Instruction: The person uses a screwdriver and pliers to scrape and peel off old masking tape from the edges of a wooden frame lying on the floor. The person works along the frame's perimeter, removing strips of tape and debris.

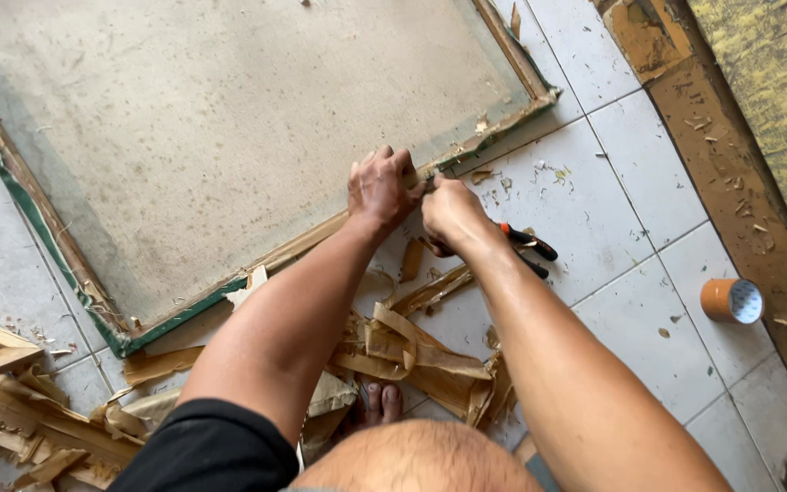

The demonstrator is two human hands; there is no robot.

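We see the left hand (381, 189) curled shut over the lower edge of the framed panel (229, 137), apparently pinning that edge to the floor. The right hand (451, 211) sits just beside it, closed around pliers with red and black handles (528, 246) that stick out toward the right. The panel fills the upper left; its edge lies directly under both hands at centre. Torn brown strips (412, 351) lie below, a tape roll (731, 300) at right

matt dusty board (229, 118), rough wooden frame (311, 239), glossy floor tiles (649, 164)
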